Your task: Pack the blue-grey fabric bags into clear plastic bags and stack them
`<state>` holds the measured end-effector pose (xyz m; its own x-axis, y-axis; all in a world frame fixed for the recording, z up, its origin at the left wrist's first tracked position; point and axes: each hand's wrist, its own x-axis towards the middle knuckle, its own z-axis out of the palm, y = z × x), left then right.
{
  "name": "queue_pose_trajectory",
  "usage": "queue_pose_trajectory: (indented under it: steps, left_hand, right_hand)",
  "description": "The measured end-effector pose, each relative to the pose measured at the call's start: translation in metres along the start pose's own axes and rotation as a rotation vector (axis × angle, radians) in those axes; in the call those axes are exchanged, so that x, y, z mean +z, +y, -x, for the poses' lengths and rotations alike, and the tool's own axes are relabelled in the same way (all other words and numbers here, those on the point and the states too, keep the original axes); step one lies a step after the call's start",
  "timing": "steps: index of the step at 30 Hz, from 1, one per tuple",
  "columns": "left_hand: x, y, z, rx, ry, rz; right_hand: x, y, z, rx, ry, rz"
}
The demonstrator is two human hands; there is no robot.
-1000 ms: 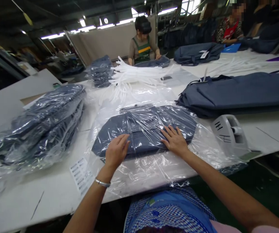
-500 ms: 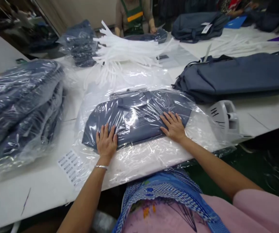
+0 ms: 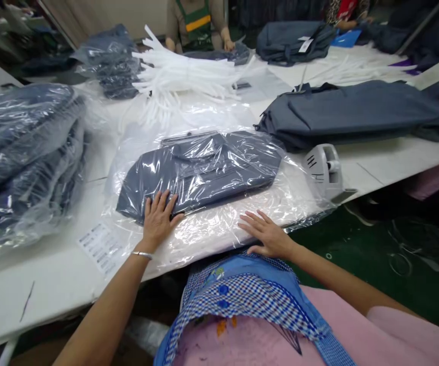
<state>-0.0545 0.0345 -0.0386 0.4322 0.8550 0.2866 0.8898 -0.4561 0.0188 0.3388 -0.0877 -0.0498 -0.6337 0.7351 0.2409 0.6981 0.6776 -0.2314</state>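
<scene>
A dark blue bag (image 3: pixel 211 168) lies flat inside a clear plastic bag (image 3: pixel 219 223) on the white table in front of me. My left hand (image 3: pixel 160 218) rests on the lower left part of the wrapped bag, fingers spread. Below the bag's lower right edge, my right hand (image 3: pixel 267 235) is over the loose plastic near the table's front edge, its fingers stretched out. Whether its palm presses on the plastic I cannot tell. Partly under the plastic at lower left lies a sheet of printed labels (image 3: pixel 100 246).
Wrapped bags (image 3: pixel 24 157) are piled at left. A grey tape dispenser (image 3: pixel 324 170) stands right of the plastic, before an unwrapped blue bag (image 3: pixel 349 114). Behind lie white foam strips (image 3: pixel 184 71). A co-worker in a green apron (image 3: pixel 196 25) stands across the table.
My right hand has left the wrapped bag's right side and come down toward the table's front edge. My left hand stays on the bag. Another person's hand has appeared at far right.
</scene>
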Motion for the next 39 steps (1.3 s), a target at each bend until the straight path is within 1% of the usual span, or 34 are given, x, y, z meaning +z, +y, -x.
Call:
queue_pose_trajectory:
  steps: [2,5,8,10,12,15,17,20,22,23,26,28,29,33,34,36,39]
  left_hand:
    - [-0.001,0.000,-0.001,0.003,-0.005,0.002]
    - [-0.002,-0.001,-0.002,0.016,-0.004,0.000]
    - [-0.001,-0.002,-0.002,0.028,0.006,0.002]
    - [0.000,-0.002,-0.002,0.030,0.015,0.007]
    - [0.002,-0.003,-0.002,0.031,0.024,0.009]
    - [0.004,-0.005,-0.001,0.038,0.031,-0.003]
    - [0.005,-0.006,0.000,0.052,0.027,-0.020]
    - [0.007,-0.008,0.001,0.073,0.037,-0.031]
    - [0.009,-0.009,0.001,0.080,0.057,-0.026]
    - [0.010,-0.010,0.001,0.081,0.066,-0.025]
    - [0.013,-0.011,0.002,0.088,0.085,-0.020]
    - [0.014,-0.011,0.002,0.090,0.099,-0.009]
    - [0.014,-0.010,0.002,0.087,0.103,-0.001]
    - [0.013,-0.008,0.003,0.071,0.117,0.038]
    - [0.013,-0.008,0.003,0.069,0.123,0.048]
    - [0.013,-0.008,0.002,0.066,0.132,0.058]
    - [0.015,-0.010,0.003,0.075,0.134,0.041]
  right_hand:
    - [0.005,-0.006,0.009,0.000,0.017,-0.007]
    - [0.010,-0.002,0.014,-0.035,0.169,-0.011]
    - [0.004,0.005,0.015,-0.084,0.314,-0.040]
    - [-0.002,0.006,0.013,-0.068,0.352,-0.046]
    - [-0.007,0.005,0.009,-0.005,0.314,-0.012]
    - [-0.008,0.006,0.003,0.091,0.234,0.072]
    - [-0.006,0.012,0.000,0.052,0.260,0.089]
    - [-0.010,0.024,-0.008,-0.063,0.333,0.067]
    - [-0.018,0.030,-0.015,-0.061,0.333,0.071]
    - [-0.023,0.033,-0.019,-0.038,0.304,0.082]
    - [-0.030,0.040,-0.021,0.055,0.150,0.120]
    - [-0.028,0.048,-0.010,0.101,0.089,0.147]
    - [-0.026,0.053,0.000,0.125,0.089,0.166]
    - [-0.025,0.072,0.046,0.283,0.158,0.242]
    - [-0.027,0.075,0.055,0.297,0.163,0.231]
    - [-0.034,0.080,0.069,0.278,0.146,0.167]
    - [-0.047,0.085,0.074,0.277,0.104,0.111]
